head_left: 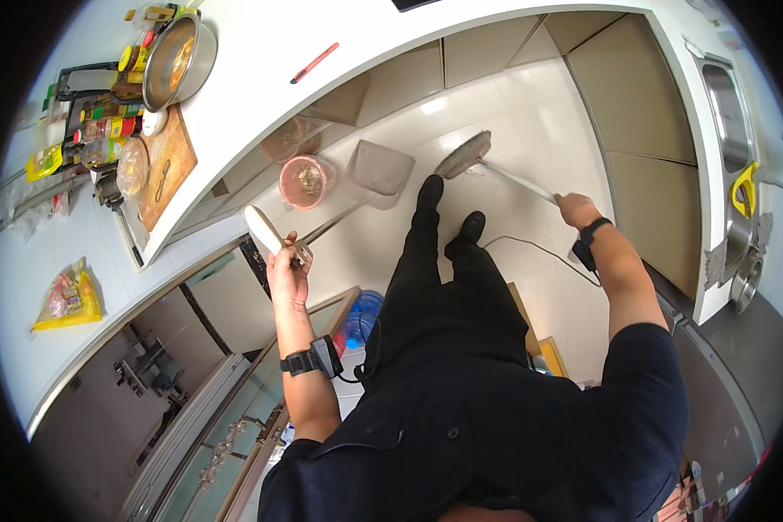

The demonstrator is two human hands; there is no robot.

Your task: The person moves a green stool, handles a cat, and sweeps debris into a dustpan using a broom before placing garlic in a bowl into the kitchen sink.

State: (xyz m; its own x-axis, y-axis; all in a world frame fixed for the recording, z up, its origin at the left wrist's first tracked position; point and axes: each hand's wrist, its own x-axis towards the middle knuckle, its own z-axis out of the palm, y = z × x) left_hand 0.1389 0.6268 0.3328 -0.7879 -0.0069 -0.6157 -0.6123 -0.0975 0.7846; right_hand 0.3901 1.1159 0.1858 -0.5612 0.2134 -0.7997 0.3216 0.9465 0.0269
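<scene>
My right hand (575, 210) grips the pale pole of a long-handled broom (519, 179). The broom's grey bristle head (464, 155) rests on the tiled floor just beyond my left shoe. My left hand (288, 271) is closed around the light-coloured handle (264, 228) of a long-handled dustpan. Its pole slants down to the grey pan (382, 171), which lies on the floor left of the broom head. Beside the pan stands a pink waste bin (302, 183) with some pale refuse inside. A band with a small device sits on each of my wrists.
A white countertop (248, 78) curves ahead, bearing a red utility knife (314, 63), a steel pot (180, 62) and a wooden cutting board (168, 166). Brown cabinets (652, 98) and a sink (724, 117) are at right. A cable (545, 245) crosses the floor; blue water bottles (363, 320) stand left.
</scene>
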